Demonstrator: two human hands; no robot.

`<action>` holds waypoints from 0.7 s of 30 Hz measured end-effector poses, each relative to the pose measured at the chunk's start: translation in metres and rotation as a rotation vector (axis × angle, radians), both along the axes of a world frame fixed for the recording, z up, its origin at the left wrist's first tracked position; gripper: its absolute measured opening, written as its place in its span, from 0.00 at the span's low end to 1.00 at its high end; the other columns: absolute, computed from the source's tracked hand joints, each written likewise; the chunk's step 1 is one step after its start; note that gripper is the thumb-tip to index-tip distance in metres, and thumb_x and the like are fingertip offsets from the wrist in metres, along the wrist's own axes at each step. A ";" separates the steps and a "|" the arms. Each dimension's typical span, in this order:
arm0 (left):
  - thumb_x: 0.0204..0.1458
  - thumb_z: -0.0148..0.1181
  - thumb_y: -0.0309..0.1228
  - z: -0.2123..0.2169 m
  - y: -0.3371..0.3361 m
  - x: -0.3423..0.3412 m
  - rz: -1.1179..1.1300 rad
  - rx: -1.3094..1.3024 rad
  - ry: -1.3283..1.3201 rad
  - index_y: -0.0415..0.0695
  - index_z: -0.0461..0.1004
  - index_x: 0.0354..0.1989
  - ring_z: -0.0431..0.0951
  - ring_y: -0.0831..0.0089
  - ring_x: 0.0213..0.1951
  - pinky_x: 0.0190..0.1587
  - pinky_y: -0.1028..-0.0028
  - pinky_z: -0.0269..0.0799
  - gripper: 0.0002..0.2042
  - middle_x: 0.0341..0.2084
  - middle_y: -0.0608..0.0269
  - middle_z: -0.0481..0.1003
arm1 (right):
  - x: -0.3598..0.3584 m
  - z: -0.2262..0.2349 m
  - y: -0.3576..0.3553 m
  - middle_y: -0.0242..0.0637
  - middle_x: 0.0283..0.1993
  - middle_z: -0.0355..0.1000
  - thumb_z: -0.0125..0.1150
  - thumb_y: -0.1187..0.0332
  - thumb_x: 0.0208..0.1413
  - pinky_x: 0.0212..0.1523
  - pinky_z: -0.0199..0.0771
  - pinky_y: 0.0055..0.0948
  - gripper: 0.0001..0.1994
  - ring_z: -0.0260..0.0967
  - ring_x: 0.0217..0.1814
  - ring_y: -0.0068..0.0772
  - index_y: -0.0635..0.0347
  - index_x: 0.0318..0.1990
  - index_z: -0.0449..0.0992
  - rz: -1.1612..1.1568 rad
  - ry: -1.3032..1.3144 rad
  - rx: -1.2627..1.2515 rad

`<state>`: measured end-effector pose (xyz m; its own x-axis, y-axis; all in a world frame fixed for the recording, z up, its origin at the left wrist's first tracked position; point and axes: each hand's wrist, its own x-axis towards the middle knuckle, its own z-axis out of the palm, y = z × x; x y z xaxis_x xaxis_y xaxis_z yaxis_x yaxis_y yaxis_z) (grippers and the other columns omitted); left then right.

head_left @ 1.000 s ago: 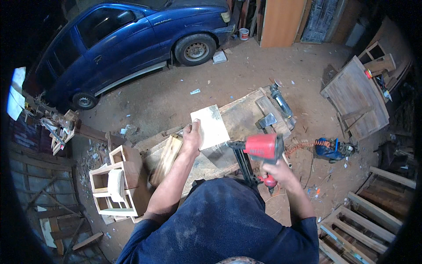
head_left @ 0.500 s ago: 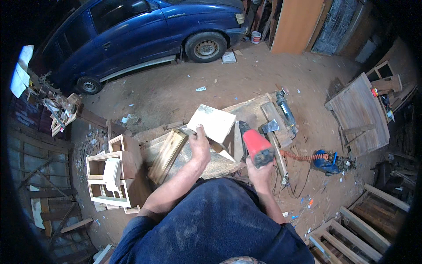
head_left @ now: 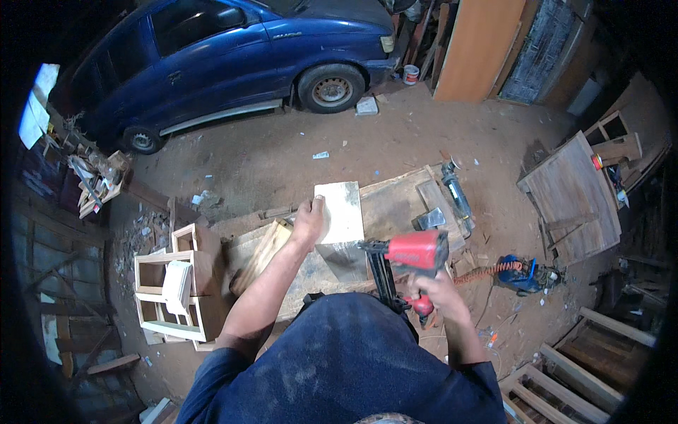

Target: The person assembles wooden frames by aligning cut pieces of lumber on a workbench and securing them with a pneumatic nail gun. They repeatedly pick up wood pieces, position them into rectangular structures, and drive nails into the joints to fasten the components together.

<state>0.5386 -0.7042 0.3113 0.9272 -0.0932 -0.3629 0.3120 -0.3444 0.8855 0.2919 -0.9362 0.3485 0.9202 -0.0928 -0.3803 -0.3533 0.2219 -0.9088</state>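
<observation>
My left hand (head_left: pixel 307 222) is closed on the far left edge of a pale wooden box (head_left: pixel 342 214), which stands on a low wooden workbench (head_left: pixel 388 184). Its bright upper panel and a duller near side show. My right hand (head_left: pixel 434 288) grips the handle of a red and black nail gun (head_left: pixel 413 253). The gun lies sideways, its nose pointing left at the box's right edge; I cannot tell whether it touches. Its black magazine slants down toward my body. Left of the box, partly behind my left forearm, lie pale wooden pieces (head_left: pixel 260 256).
An angle grinder (head_left: pixel 458 191) and a dark square-ended tool (head_left: pixel 429 220) lie at the bench's right end. An orange coiled hose (head_left: pixel 487 272) runs to a blue machine (head_left: pixel 517 274). Small wooden frames (head_left: pixel 173 283) stand left. A blue car (head_left: pixel 233 71) is parked beyond.
The nail gun has swung round from pointing away to pointing left, its nose now beside the box. The box has been turned and set straighter, with my left hand shifted up its left edge.
</observation>
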 end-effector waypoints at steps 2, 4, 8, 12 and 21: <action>0.66 0.49 0.53 0.008 -0.002 -0.005 -0.028 0.078 -0.058 0.27 0.70 0.55 0.78 0.54 0.48 0.51 0.60 0.72 0.32 0.45 0.38 0.78 | 0.006 -0.031 -0.018 0.34 0.22 0.70 0.59 0.76 0.51 0.26 0.72 0.31 0.12 0.68 0.21 0.26 0.67 0.43 0.74 -0.010 -0.002 0.318; 0.66 0.49 0.53 0.009 -0.003 -0.002 -0.037 0.107 -0.083 0.27 0.72 0.53 0.78 0.53 0.47 0.51 0.60 0.72 0.33 0.43 0.36 0.78 | 0.011 -0.035 -0.024 0.35 0.22 0.69 0.57 0.77 0.50 0.25 0.72 0.32 0.08 0.68 0.20 0.28 0.67 0.39 0.73 0.006 0.018 0.368; 0.66 0.48 0.52 -0.007 0.008 0.021 -0.002 0.054 -0.055 0.26 0.74 0.50 0.80 0.52 0.46 0.50 0.59 0.73 0.32 0.41 0.35 0.79 | 0.019 -0.027 -0.005 0.35 0.25 0.71 0.60 0.77 0.51 0.27 0.72 0.31 0.13 0.70 0.22 0.28 0.65 0.45 0.75 0.059 -0.040 0.081; 0.66 0.48 0.50 -0.008 0.013 0.038 -0.036 0.110 -0.063 0.26 0.74 0.52 0.81 0.54 0.46 0.49 0.59 0.73 0.31 0.43 0.37 0.80 | 0.030 -0.004 0.034 0.34 0.31 0.74 0.63 0.76 0.51 0.29 0.73 0.29 0.19 0.71 0.25 0.24 0.63 0.53 0.75 -0.016 -0.459 -0.428; 0.65 0.49 0.57 -0.023 0.027 0.060 -0.148 0.050 0.086 0.28 0.62 0.67 0.76 0.55 0.56 0.55 0.60 0.73 0.39 0.56 0.38 0.74 | 0.049 -0.043 0.007 0.33 0.24 0.71 0.62 0.75 0.56 0.27 0.72 0.31 0.06 0.68 0.22 0.25 0.63 0.40 0.74 0.089 -0.136 0.169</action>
